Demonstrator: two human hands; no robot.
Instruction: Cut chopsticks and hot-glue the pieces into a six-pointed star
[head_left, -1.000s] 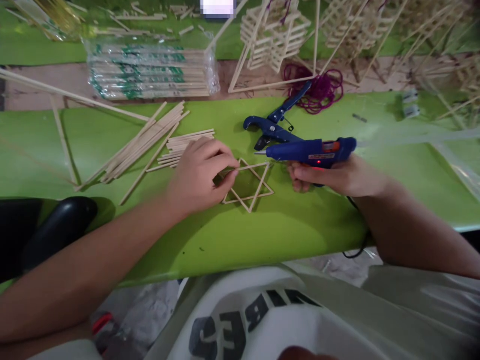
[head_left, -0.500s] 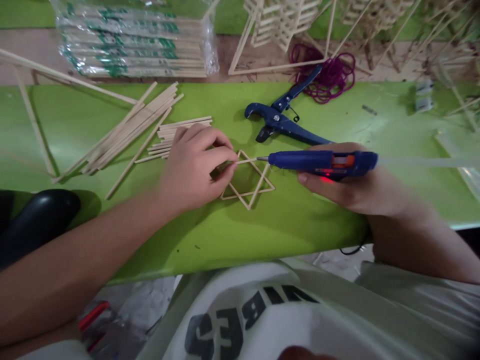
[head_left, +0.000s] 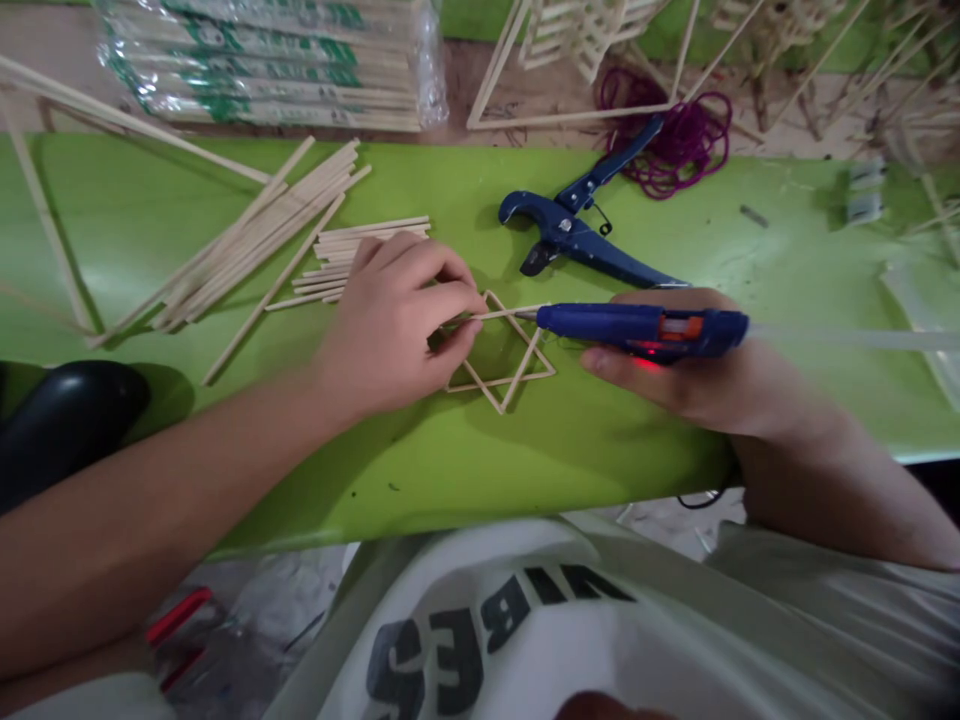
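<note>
Between thumb and fingers my left hand point(head_left: 409, 325) pinches a thin wooden stick point(head_left: 501, 315), held over a star-shaped frame of sticks point(head_left: 514, 388). My right hand point(head_left: 690, 365) is wrapped around a blue hot glue gun point(head_left: 630, 325) with a red light glowing on it. The gun's metal nozzle points left and meets the stick, or lies very close to it. A clear glue stick point(head_left: 840, 338) juts from the gun's back. The far side of the star is partly covered by my left hand and the held stick.
Short cut sticks point(head_left: 330, 265) and a pile of longer sticks point(head_left: 259, 245) lie left on the green surface point(head_left: 450, 470). A blue cutter point(head_left: 577, 235) rests beyond the star, by purple cord point(head_left: 682, 145). Plastic-wrapped chopsticks point(head_left: 270, 75) are at the back.
The held stick now reaches further right past the nozzle, with my left fingers slightly nearer the gun. The whole view has shifted a little.
</note>
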